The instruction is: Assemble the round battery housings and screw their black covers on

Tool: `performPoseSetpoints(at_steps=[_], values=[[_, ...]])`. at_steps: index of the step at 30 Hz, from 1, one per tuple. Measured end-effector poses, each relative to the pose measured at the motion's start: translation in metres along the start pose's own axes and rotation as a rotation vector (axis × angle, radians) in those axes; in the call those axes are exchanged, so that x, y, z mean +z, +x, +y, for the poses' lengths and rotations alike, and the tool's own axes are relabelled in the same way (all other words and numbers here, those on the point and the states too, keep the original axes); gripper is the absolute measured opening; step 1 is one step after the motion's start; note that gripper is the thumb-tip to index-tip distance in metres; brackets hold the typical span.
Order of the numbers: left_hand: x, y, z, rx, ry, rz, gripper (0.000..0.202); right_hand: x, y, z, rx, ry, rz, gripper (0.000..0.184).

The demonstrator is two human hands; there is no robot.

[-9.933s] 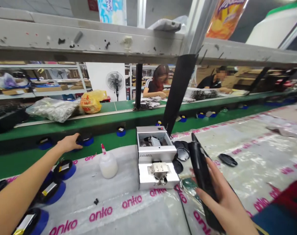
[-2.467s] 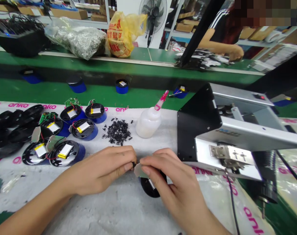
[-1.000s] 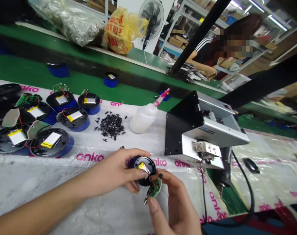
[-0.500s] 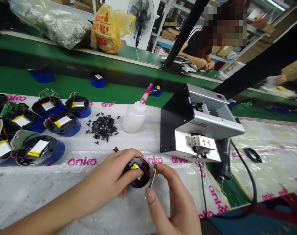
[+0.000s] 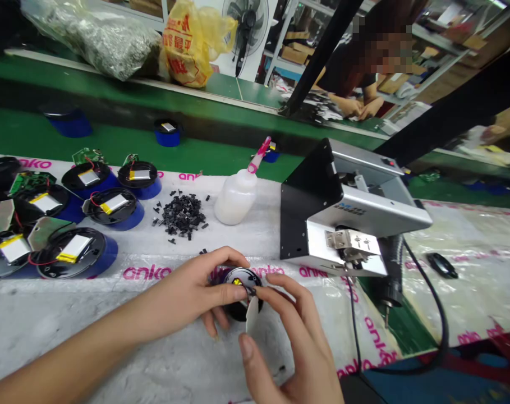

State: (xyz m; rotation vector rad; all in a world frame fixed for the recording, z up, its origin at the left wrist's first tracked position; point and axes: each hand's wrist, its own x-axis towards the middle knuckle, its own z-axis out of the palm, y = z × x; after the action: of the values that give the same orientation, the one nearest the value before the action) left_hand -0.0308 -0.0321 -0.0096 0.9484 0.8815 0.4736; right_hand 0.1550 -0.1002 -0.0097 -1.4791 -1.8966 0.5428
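Pale flat sheet (image 5: 252,315) now swung down, left hand (image 5: 183,294) gripping round black housing (image 5: 242,278), right hand (image 5: 288,331) pinching sheet, white plastic-covered counter (image 5: 48,331), black clip pile (image 5: 181,216), silver bench machine (image 5: 355,224) at right.

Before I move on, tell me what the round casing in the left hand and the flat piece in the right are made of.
The round casing looks like black moulded plastic, glossy, as its rim throws a bright sheen. The flat piece looks thin and rigid with a pale matt face, perhaps a circuit board's back, like the green boards nearby, but that stays open.
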Motion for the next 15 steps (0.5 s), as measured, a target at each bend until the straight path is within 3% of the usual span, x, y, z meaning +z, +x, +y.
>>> performPoseSetpoints(at_steps=[7,15], values=[[-0.004,-0.006,0.004,0.026,0.025,-0.027,0.032,0.007,-0.005,0.002,0.093,0.308,0.042,0.034],[-0.005,-0.001,0.002,0.010,-0.035,-0.017,0.028,0.003,-0.008,0.021,0.061,0.408,-0.075,0.037]])
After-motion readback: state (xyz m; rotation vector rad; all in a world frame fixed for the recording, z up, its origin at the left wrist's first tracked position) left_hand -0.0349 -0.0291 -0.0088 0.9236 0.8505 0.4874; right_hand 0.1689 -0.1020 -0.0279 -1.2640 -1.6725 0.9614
